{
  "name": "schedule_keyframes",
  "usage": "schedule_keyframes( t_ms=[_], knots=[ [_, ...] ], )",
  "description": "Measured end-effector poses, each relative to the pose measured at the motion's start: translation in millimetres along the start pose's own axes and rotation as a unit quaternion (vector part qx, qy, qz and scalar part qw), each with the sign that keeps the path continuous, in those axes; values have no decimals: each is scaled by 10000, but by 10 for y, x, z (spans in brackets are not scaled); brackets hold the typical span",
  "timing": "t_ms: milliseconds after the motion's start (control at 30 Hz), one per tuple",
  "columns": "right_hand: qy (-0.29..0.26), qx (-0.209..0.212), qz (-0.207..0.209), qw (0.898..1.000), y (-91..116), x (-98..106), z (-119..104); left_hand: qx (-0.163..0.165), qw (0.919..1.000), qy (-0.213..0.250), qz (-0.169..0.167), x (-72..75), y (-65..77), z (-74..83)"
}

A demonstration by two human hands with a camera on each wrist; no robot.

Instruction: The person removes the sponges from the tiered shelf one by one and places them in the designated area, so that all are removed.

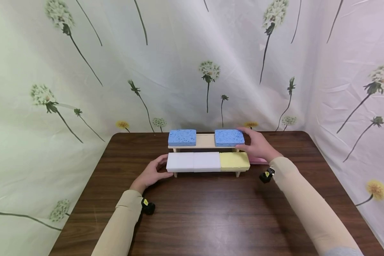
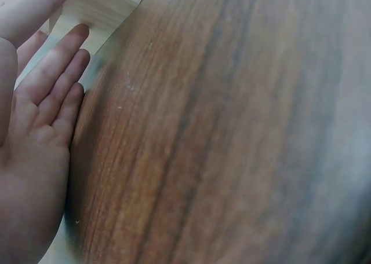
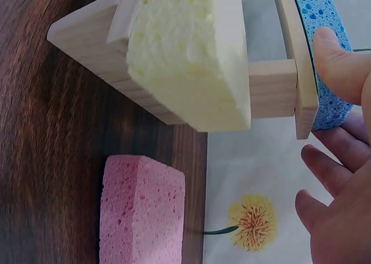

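Observation:
A two-tier wooden rack [image 1: 205,140] stands on the table with sponges on both levels. On its upper level sit a left blue sponge [image 1: 182,138] and a right blue sponge [image 1: 229,138], apart from each other. Two white sponges [image 1: 180,162] and a yellow sponge [image 1: 235,161] fill the lower level side by side. My right hand [image 1: 256,144] pinches the right blue sponge at its outer end, thumb in front and fingers behind. At the rack's lower left end is my left hand [image 1: 152,174], its fingers [image 2: 55,73] nearly straight beside the wooden support.
A pink sponge [image 3: 142,212] lies on the dark wooden table [image 1: 204,213], right of the rack and partly hidden by my right hand in the head view. Behind the table hangs a white cloth [image 1: 179,89] printed with dandelions.

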State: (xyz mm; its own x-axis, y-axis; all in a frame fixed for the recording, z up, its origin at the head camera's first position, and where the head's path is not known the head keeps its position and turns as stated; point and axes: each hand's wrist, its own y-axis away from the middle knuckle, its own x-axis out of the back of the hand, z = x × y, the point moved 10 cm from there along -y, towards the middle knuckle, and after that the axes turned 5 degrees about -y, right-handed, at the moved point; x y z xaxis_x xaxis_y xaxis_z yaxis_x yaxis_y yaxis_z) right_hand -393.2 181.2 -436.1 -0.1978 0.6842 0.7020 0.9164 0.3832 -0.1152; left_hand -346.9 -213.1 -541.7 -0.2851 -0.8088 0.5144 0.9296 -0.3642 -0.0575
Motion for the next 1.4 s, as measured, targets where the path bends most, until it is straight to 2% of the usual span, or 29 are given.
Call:
schedule_keyframes(
  t_ms=[400, 933, 1400],
  knots=[
    [-35, -205, 28, 9998, 54, 79, 85, -48, 9999, 93, -15, -2, -12, -19],
    [-40, -126, -21, 9999, 173, 173, 150, -76, 9999, 98, -20, 1, -6, -24],
    [208, -178, 76, 9996, 227, 299, 203, -63, 9999, 95, -22, -1, -8, -24]
  ],
)
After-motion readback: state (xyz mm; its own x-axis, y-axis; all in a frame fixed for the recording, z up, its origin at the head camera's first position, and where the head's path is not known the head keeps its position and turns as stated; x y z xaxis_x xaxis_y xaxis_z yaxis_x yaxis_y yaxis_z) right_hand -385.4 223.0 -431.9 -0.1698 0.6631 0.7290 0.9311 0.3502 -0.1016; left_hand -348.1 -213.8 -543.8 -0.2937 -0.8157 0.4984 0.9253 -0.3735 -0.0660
